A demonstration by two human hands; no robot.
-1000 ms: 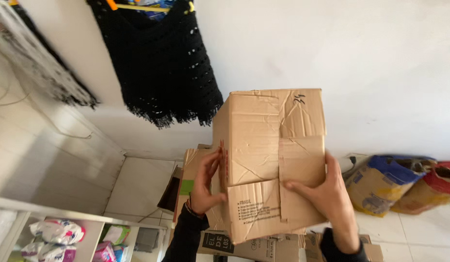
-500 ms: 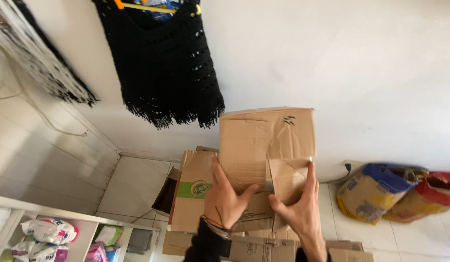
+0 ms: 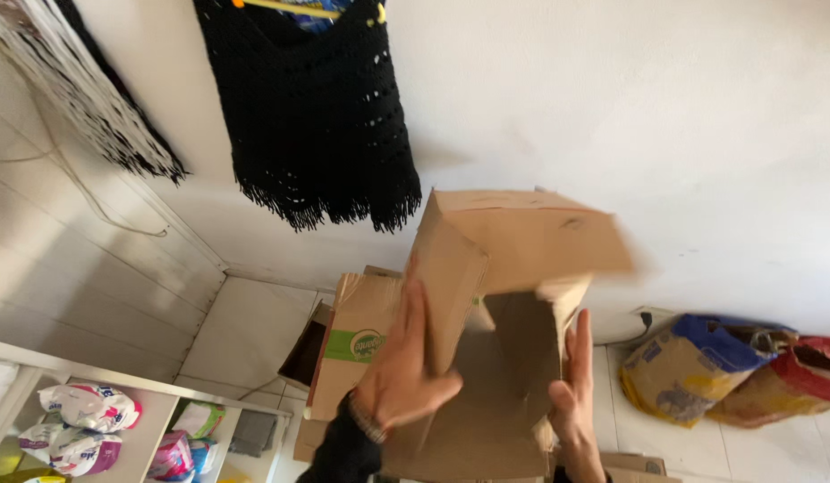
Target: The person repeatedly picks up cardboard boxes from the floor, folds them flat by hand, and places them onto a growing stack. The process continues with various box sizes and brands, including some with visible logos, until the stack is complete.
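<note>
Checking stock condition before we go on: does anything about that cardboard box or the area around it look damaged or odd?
The cardboard box between the left hand and right hand looks worn: creased walls, and its lower flaps hang open and uneven. Motion blur hides finer damage. Flattened cartons lean below it.

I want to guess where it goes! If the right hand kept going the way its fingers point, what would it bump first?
Probably the box: the right hand points up along its flap, already touching or nearly so.

Both hands, left hand (image 3: 399,371) and right hand (image 3: 576,394), press an open cardboard box (image 3: 504,268).
</note>
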